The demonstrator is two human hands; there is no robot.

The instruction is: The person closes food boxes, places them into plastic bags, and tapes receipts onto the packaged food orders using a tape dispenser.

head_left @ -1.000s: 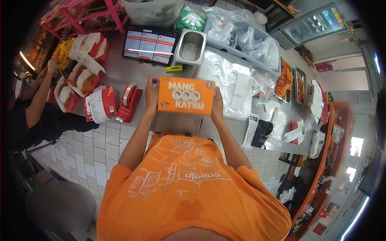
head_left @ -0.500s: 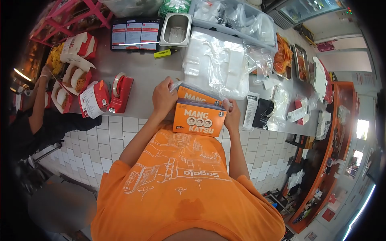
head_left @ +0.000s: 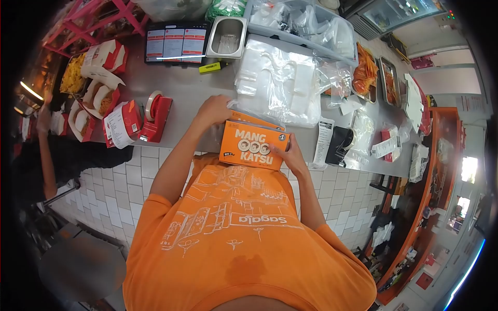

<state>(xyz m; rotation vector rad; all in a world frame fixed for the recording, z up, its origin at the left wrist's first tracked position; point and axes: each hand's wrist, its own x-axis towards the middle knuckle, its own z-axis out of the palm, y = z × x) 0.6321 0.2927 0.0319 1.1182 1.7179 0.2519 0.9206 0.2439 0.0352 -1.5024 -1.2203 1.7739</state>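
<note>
Two orange printed food boxes stand one behind the other at the table's front edge, close to my shirt. The front box (head_left: 254,147) reads "MANG KATSU"; only the top strip of the rear box (head_left: 257,119) shows. My right hand (head_left: 293,158) grips the front box's right side, thumb across its printed face. Behind the boxes' upper left corner, my left hand (head_left: 213,110) is closed on the edge of a clear plastic bag (head_left: 249,112). Its fingertips are partly hidden. How far the bag goes around the boxes is hard to see.
A stack of clear plastic bags (head_left: 277,78) lies just beyond the boxes. To the left are a red tape dispenser (head_left: 156,120), a red box with a receipt (head_left: 122,124) and open food boxes (head_left: 101,98). A tablet (head_left: 175,44) stands behind. A co-worker's arm (head_left: 46,155) is at far left.
My right hand has shifted from the boxes' upper right corner down onto the front box's face and side. The boxes have moved slightly left and up. The co-worker's arm has lowered.
</note>
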